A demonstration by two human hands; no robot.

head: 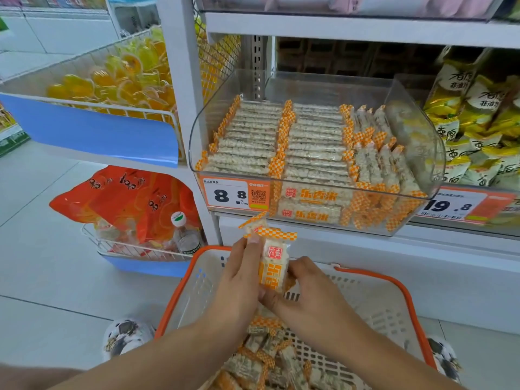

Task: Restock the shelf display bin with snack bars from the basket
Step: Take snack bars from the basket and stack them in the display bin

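Hands: left hand [239, 277], right hand [306, 288] | fingers grasping snack bars [273, 266] | over basket [394, 291]

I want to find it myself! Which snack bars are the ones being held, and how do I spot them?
Find the orange-rimmed basket below the clear shelf bin. Just above it, the left hand and right hand hold a small bunch of snack bars between them. Unlike the bars lying in basket and bin, these stand upright in the air, checkered ends up.
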